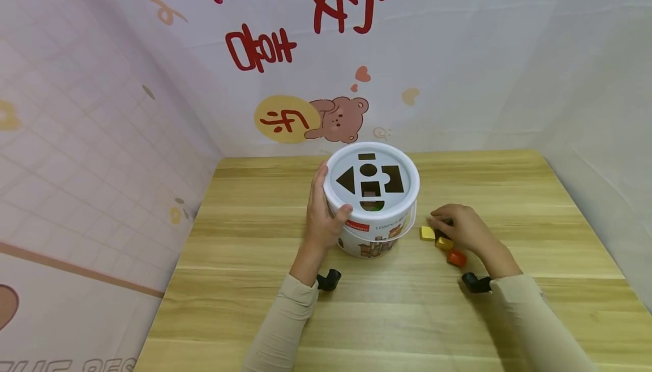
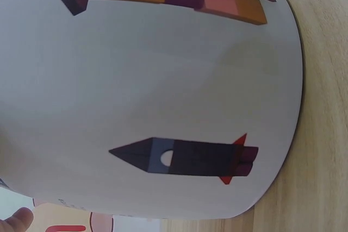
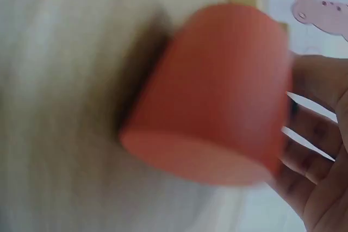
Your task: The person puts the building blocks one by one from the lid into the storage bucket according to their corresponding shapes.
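My left hand (image 1: 324, 222) grips the side of a white bucket (image 1: 351, 242), thumb at the front below the lid. The lid (image 1: 333, 191) has several cut-out holes: a triangle, a circle, a square and others. In the left wrist view, the bucket's printed wall (image 2: 136, 80) fills most of the picture. To the bucket's right, my right hand (image 1: 460, 226) reaches over small blocks, fingertips beside a yellow block (image 1: 427, 233). Another yellow block (image 1: 445, 243) and a rounded red block (image 1: 457, 257) lie below it. In the right wrist view, the red block (image 3: 212, 91) hides my fingertips.
The wood-grain table (image 1: 397, 315) carries everything. A printed white backdrop (image 1: 458, 66) rises behind it and along both sides. The bucket's thin white handle (image 1: 414, 219) hangs down at its front right. Black wrist mounts (image 1: 330, 279) sit at both sleeves.
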Available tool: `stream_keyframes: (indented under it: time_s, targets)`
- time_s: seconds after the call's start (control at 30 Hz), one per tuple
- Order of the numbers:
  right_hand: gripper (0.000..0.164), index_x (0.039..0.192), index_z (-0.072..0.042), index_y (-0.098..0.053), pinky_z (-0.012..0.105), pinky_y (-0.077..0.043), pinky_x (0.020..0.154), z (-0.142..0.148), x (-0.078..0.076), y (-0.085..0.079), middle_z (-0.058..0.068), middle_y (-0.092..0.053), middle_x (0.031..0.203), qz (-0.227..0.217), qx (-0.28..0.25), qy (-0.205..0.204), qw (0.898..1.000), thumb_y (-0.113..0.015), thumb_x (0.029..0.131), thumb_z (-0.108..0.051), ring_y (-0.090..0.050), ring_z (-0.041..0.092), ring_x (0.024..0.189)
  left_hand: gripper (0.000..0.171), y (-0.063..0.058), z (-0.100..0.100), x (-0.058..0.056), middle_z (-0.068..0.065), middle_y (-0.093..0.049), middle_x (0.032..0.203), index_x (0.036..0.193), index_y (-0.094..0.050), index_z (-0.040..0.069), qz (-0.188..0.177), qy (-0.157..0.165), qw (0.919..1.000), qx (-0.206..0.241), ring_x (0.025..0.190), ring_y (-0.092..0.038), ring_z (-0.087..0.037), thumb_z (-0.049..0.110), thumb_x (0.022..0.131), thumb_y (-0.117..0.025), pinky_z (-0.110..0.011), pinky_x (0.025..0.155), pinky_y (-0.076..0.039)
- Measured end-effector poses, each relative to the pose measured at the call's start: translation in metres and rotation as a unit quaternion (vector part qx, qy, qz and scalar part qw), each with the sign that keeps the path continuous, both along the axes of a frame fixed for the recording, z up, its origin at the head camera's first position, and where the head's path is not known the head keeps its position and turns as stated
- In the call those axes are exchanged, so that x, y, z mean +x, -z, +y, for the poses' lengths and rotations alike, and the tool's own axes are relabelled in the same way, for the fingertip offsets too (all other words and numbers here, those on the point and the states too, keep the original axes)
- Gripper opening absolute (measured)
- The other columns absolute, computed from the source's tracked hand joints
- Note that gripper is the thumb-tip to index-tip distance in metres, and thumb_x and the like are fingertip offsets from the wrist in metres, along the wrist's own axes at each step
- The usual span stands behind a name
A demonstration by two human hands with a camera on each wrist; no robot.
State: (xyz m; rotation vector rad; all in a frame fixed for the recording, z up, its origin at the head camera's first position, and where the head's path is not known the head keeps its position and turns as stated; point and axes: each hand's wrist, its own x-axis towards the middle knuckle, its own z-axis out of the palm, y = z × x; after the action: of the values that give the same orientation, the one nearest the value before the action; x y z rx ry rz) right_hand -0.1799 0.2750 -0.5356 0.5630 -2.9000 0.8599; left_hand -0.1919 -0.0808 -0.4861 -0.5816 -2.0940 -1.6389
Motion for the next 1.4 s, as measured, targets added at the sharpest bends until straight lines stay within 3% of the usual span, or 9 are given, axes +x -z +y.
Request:
stream_keyframes:
  time_s: [0.17,0.37,0.5,0.63,0.83,1.07,1.2,1.3,1.4]
  targets:
    - [0.027,0.118,0.007,-0.074,0.051,-0.062,0.079,0.018,0.009,-0.008,0.026,-0.073,0.117,-0.016,-0.036,-0.001,0.999,-0.077,0.095,-0.008,-0.074,0.043,0.096,0.106,0.002,0.001,0.0,-0.007,-0.026,0.172,0.165,-0.029,0.014,0.0,-0.002,1.0,0.0,0.152,-0.035,-0.025,0.083,0.088,-0.054,-0.054,0.121,-0.034]
    - [0.037,0.131,0.005,-0.068,0.05,-0.061,0.083,0.044,0.019,-0.011,0.029,-0.065,0.133,-0.083,-0.057,-0.025,0.995,-0.075,0.097,-0.007,-0.065,0.05,0.115,0.107,0.001,0.001,0.001,-0.004,-0.027,0.171,0.165,-0.029,0.014,-0.001,-0.004,1.0,0.0,0.152,-0.035,-0.024,0.084,0.088,-0.053,-0.053,0.121,-0.034]
    - [0.039,0.132,0.005,-0.068,0.048,-0.061,0.082,0.051,0.022,-0.005,0.031,-0.064,0.135,-0.083,-0.062,-0.023,0.994,-0.075,0.095,-0.003,-0.068,0.046,0.109,0.106,0.001,0.001,0.001,-0.003,-0.026,0.171,0.165,-0.029,0.015,-0.004,-0.002,1.0,0.0,0.152,-0.035,-0.024,0.083,0.088,-0.054,-0.053,0.121,-0.034]
    - [0.03,0.124,0.003,-0.073,0.048,-0.06,0.081,0.041,0.016,0.006,0.026,-0.07,0.125,-0.063,-0.043,0.004,0.997,-0.076,0.097,-0.01,-0.072,0.036,0.098,0.108,0.002,0.0,-0.001,-0.005,-0.027,0.171,0.165,-0.029,0.014,-0.001,-0.002,1.0,0.004,0.152,-0.036,-0.024,0.085,0.087,-0.054,-0.053,0.12,-0.035]
    - [0.006,0.095,-0.008,-0.078,0.043,-0.056,0.072,0.025,0.006,0.015,0.005,-0.072,0.093,-0.026,-0.009,0.036,0.999,-0.077,0.096,-0.014,-0.065,0.021,0.08,0.109,0.002,0.0,-0.001,-0.006,-0.026,0.171,0.165,-0.028,0.014,-0.002,0.002,1.0,0.007,0.152,-0.034,-0.024,0.086,0.087,-0.054,-0.053,0.121,-0.033]
    - [0.013,0.079,-0.008,-0.068,0.04,-0.048,0.065,0.015,-0.003,0.01,0.005,-0.059,0.08,-0.005,0.058,0.065,0.996,-0.078,0.087,-0.004,-0.054,0.022,0.071,0.108,0.003,-0.002,-0.003,-0.004,-0.028,0.171,0.164,-0.03,0.012,0.01,-0.003,0.9999,0.006,0.152,-0.036,-0.025,0.085,0.088,-0.053,-0.053,0.121,-0.034]
    - [0.011,0.09,0.0,-0.073,0.046,-0.054,0.068,0.011,-0.005,0.005,0.012,-0.064,0.088,0.025,0.052,0.058,0.997,-0.081,0.088,-0.007,-0.06,0.026,0.075,0.108,0.003,-0.003,-0.004,-0.01,-0.028,0.17,0.164,-0.03,0.012,0.012,-0.003,0.9999,0.007,0.151,-0.037,-0.026,0.084,0.088,-0.054,-0.054,0.121,-0.033]
    - [0.027,0.108,0.003,-0.076,0.046,-0.055,0.067,0.015,-0.003,0.003,0.017,-0.069,0.102,0.039,0.007,0.053,0.998,-0.085,0.088,-0.013,-0.061,0.028,0.078,0.107,0.002,-0.003,-0.005,-0.012,-0.028,0.17,0.164,-0.031,0.012,0.008,0.002,1.0,0.004,0.151,-0.037,-0.026,0.084,0.088,-0.054,-0.054,0.121,-0.034]
    - [0.041,0.121,0.004,-0.073,0.051,-0.054,0.073,0.025,0.001,0.0,0.023,-0.067,0.118,0.017,-0.026,0.049,0.998,-0.087,0.088,-0.016,-0.062,0.037,0.088,0.107,0.001,-0.003,-0.005,-0.009,-0.028,0.171,0.164,-0.03,0.012,0.005,0.005,1.0,0.003,0.151,-0.036,-0.026,0.084,0.088,-0.054,-0.053,0.121,-0.034]
